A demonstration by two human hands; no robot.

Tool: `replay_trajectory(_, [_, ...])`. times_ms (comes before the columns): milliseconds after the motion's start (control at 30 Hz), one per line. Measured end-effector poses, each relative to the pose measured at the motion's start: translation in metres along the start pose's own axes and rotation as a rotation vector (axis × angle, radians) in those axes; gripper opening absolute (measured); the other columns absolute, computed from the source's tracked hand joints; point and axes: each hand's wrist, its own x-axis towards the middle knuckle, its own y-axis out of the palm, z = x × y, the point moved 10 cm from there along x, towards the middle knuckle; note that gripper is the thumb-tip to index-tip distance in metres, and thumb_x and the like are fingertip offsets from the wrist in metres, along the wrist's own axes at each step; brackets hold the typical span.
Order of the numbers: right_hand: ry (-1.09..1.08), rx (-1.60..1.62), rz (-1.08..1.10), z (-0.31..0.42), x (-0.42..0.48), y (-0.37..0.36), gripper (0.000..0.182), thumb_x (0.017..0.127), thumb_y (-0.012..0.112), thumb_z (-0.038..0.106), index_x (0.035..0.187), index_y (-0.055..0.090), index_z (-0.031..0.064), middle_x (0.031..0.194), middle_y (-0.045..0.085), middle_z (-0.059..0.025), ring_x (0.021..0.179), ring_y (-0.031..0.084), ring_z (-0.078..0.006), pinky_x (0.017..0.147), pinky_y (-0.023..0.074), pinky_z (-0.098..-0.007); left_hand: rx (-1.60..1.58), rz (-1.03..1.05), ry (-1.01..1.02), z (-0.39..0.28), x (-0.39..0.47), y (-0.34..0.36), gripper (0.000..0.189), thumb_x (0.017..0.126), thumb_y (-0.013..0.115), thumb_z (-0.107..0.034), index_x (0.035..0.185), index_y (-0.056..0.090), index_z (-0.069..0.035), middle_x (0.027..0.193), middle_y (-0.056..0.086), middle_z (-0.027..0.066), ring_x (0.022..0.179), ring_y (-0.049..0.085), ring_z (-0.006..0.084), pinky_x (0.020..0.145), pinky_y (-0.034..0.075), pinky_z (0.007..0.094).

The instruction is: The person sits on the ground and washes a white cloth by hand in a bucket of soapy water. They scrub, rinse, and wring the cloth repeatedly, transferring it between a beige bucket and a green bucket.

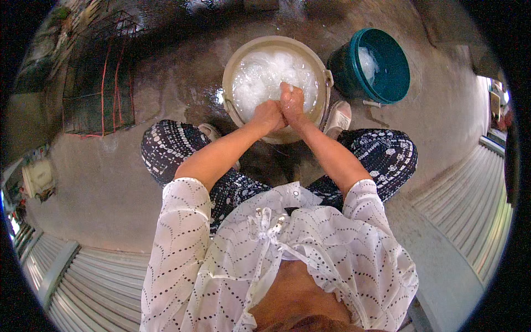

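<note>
A beige plastic bucket [229, 62] stands before me between my feet. It holds water and a wet, white, filmy mass [265, 68], which could be thin cloth, suds or both. My left hand [270, 114] is curled over the near part of the bucket, its fingers mostly hidden against the other hand. Pressed beside it, my right hand [292, 101] is wet and closed, with a bit of white material showing at its fingers. What lies between the two hands is hidden.
At the upper right a teal bucket [390, 68] tilts on the wet concrete floor [182, 79], with something white [367, 65] inside. A dark wire cage [97, 95] with reddish edges is at the left. Corrugated metal sheeting [460, 207] runs behind on the right.
</note>
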Motion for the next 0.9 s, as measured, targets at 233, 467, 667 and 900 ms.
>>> replay_trajectory(233, [-0.384, -0.469, -0.087, 0.099, 0.056, -0.050, 0.031, 0.077, 0.049, 0.036, 0.073, 0.058, 0.0065, 0.067, 0.058, -0.0159, 0.057, 0.055, -0.0360, 0.053, 0.0441, -0.0439, -0.102, -0.119, 0.203, -0.008, 0.042, -0.041, 0.096, 0.046, 0.066, -0.062, 0.118, 0.044, -0.003, 0.122, 0.037, 0.0232, 0.114, 0.035, 0.0338, 0.095, 0.031, 0.0369])
replay_trajectory(467, [-0.781, -1.421, -0.306, 0.114, 0.088, -0.208, 0.031, 0.073, 0.057, 0.038, 0.086, 0.052, 0.0097, 0.088, 0.053, -0.0146, 0.070, 0.056, -0.0314, 0.058, 0.0452, -0.0393, -0.109, -0.381, 0.047, 0.056, 0.052, -0.091, 0.060, 0.065, 0.062, -0.049, 0.107, 0.053, -0.007, 0.118, 0.044, 0.0166, 0.112, 0.038, 0.0308, 0.092, 0.033, 0.0378])
replay_trajectory(667, [-0.640, -0.946, 0.063, 0.098, 0.096, -0.132, 0.024, 0.073, 0.054, 0.023, 0.092, 0.055, 0.0075, 0.088, 0.057, -0.0173, 0.078, 0.056, -0.0336, 0.065, 0.0463, -0.0424, 0.403, -0.354, 0.346, 0.005, 0.030, -0.039, 0.057, 0.071, 0.057, -0.043, 0.118, 0.044, -0.013, 0.129, 0.031, 0.0108, 0.122, 0.023, 0.0264, 0.093, 0.026, 0.0475])
replay_trajectory(900, [-0.391, -1.173, 0.428, -0.019, 0.032, 0.016, 0.027, 0.073, 0.050, 0.011, 0.098, 0.050, 0.0028, 0.086, 0.057, -0.0221, 0.080, 0.057, -0.0321, 0.070, 0.0472, -0.0409, 0.643, 0.352, 0.037, 0.037, 0.018, 0.012, 0.059, 0.072, 0.048, -0.058, 0.107, 0.056, -0.011, 0.112, 0.052, 0.0097, 0.108, 0.045, 0.0250, 0.091, 0.025, 0.0468])
